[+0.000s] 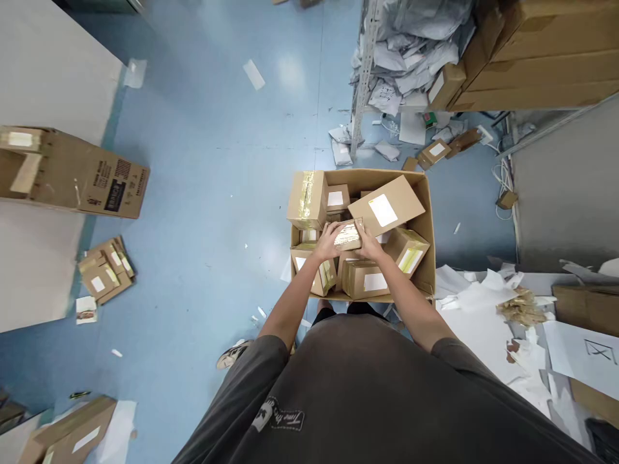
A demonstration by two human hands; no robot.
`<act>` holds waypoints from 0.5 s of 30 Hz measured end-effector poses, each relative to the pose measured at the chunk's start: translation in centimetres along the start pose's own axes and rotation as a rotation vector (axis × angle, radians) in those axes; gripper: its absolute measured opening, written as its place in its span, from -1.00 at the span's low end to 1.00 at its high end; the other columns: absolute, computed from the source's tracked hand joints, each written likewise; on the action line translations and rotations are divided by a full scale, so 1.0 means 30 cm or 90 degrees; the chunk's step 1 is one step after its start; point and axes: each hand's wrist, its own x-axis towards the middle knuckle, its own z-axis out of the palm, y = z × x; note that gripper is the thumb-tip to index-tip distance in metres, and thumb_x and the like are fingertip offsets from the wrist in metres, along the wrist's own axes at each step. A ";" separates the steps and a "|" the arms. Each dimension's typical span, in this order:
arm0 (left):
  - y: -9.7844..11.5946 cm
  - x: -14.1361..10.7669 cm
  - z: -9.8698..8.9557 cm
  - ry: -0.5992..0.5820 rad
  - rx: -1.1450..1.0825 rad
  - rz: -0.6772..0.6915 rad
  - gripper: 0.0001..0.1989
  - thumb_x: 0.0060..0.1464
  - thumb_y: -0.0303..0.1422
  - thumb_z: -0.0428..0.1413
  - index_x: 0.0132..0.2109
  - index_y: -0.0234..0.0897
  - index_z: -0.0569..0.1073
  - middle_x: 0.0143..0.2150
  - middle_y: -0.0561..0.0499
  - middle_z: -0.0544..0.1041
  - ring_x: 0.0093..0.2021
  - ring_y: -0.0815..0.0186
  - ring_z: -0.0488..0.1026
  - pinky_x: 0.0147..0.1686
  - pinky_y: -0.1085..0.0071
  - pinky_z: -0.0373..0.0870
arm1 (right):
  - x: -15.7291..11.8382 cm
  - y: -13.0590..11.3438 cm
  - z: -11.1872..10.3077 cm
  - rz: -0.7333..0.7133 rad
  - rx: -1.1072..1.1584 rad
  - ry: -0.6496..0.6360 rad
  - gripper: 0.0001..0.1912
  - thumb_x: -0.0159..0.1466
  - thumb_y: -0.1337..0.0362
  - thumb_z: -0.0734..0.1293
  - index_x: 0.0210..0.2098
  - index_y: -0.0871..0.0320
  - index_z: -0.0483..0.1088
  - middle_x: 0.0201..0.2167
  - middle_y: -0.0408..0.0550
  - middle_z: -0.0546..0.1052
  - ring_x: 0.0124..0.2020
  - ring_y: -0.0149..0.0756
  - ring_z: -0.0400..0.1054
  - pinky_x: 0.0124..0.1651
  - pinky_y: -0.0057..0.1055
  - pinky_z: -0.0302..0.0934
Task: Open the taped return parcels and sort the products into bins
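Between my two hands is a small brown package [348, 236] with shiny clear tape, held above a large open carton [424, 270]. My left hand [327, 243] grips its left end and my right hand [368, 245] grips its right end. Several taped brown boxes fill the carton beneath. A flat box [387, 206] with a white label lies tilted across the upper right of the pile. At the carton's upper left corner sits a box [307, 198] with yellowish tape. Another labelled box [365, 280] is near the front edge, below my hands.
A metal shelf [366, 71] with grey plastic parcels and cartons stands ahead on the right. Torn white paper covers a surface [476, 328] at the right. A long printed carton [109, 179] and flattened cardboard [105, 269] are at the left. Paper scraps dot the blue floor [193, 258].
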 end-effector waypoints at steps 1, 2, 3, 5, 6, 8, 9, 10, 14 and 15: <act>-0.002 -0.002 -0.014 0.012 -0.017 0.007 0.10 -0.08 -0.43 0.37 0.60 -0.22 0.18 0.54 -0.26 0.22 0.56 -0.21 0.14 0.60 -0.20 0.05 | 0.004 -0.006 -0.009 -0.018 -0.011 0.011 0.37 0.23 0.22 0.57 0.70 -0.09 -0.41 0.65 0.28 -0.02 0.37 0.27 0.39 0.33 0.09 0.37; -0.004 -0.005 -0.026 0.019 -0.029 0.010 0.11 -0.09 -0.42 0.37 0.60 -0.21 0.17 0.54 -0.26 0.21 0.57 -0.20 0.14 0.59 -0.18 0.06 | 0.006 -0.013 -0.016 -0.035 -0.024 0.019 0.33 0.27 0.24 0.53 0.70 -0.09 -0.42 0.65 0.26 0.00 0.38 0.28 0.39 0.33 0.10 0.37; -0.007 -0.007 -0.035 0.020 -0.032 0.007 0.13 -0.09 -0.41 0.38 0.61 -0.20 0.15 0.56 -0.26 0.19 0.58 -0.19 0.13 0.59 -0.16 0.06 | 0.006 -0.020 -0.019 -0.049 -0.040 0.021 0.28 0.30 0.26 0.51 0.70 -0.10 -0.39 0.65 0.24 0.00 0.38 0.30 0.38 0.34 0.12 0.37; -0.010 -0.007 -0.040 -0.011 -0.009 -0.017 0.16 -0.07 -0.40 0.41 0.63 -0.20 0.12 0.61 -0.25 0.13 0.62 -0.17 0.04 0.60 -0.11 0.05 | 0.003 -0.034 -0.012 -0.050 -0.068 0.004 0.19 0.32 0.29 0.50 0.70 -0.13 -0.25 0.66 0.20 -0.01 0.38 0.34 0.38 0.35 0.13 0.36; -0.008 -0.003 -0.036 -0.046 0.016 -0.040 0.17 -0.07 -0.39 0.43 0.63 -0.18 0.12 0.63 -0.24 0.09 0.65 -0.18 -0.03 0.60 -0.11 0.04 | 0.001 -0.039 -0.004 -0.034 -0.077 -0.016 0.14 0.33 0.31 0.50 0.70 -0.12 -0.17 0.65 0.21 0.01 0.36 0.35 0.41 0.35 0.13 0.37; 0.006 0.012 -0.017 -0.128 0.076 -0.100 0.21 -0.10 -0.35 0.49 0.63 -0.12 0.14 0.68 -0.19 0.04 0.68 -0.27 -0.19 0.59 -0.20 0.02 | -0.008 -0.042 0.016 0.010 -0.077 -0.071 0.11 0.32 0.35 0.51 0.69 -0.10 -0.10 0.64 0.26 0.04 0.30 0.32 0.48 0.32 0.09 0.39; 0.019 0.021 -0.004 -0.158 0.106 -0.132 0.23 -0.13 -0.32 0.52 0.63 -0.08 0.14 0.69 -0.17 0.01 0.69 -0.32 -0.26 0.58 -0.27 0.00 | -0.015 -0.038 0.023 0.026 -0.070 -0.095 0.12 0.32 0.36 0.51 0.69 -0.09 -0.10 0.64 0.28 0.04 0.28 0.29 0.50 0.31 0.06 0.40; 0.035 0.030 0.011 -0.174 0.135 -0.162 0.25 -0.15 -0.28 0.55 0.63 -0.04 0.15 0.71 -0.16 -0.04 0.68 -0.38 -0.31 0.57 -0.33 -0.03 | -0.023 -0.028 0.025 0.031 -0.059 -0.104 0.14 0.31 0.37 0.52 0.69 -0.08 -0.10 0.64 0.28 0.04 0.29 0.27 0.50 0.32 0.03 0.40; 0.124 0.066 0.065 -0.126 0.208 -0.231 0.18 -0.09 -0.16 0.56 0.60 0.02 0.21 0.74 -0.14 -0.23 0.67 -0.45 -0.38 0.56 -0.45 -0.18 | -0.064 0.074 -0.039 -0.001 -0.033 0.007 0.12 0.31 0.34 0.51 0.69 -0.11 -0.09 0.67 0.14 0.00 0.52 0.21 0.24 0.44 0.01 0.30; 0.147 0.085 0.076 -0.103 0.207 -0.230 0.13 -0.04 -0.13 0.54 0.60 0.01 0.22 0.74 -0.13 -0.25 0.68 -0.43 -0.39 0.56 -0.43 -0.19 | -0.072 0.114 -0.072 0.003 -0.036 0.055 0.11 0.31 0.32 0.50 0.69 -0.11 -0.09 0.67 0.13 -0.02 0.55 0.21 0.16 0.46 0.04 0.27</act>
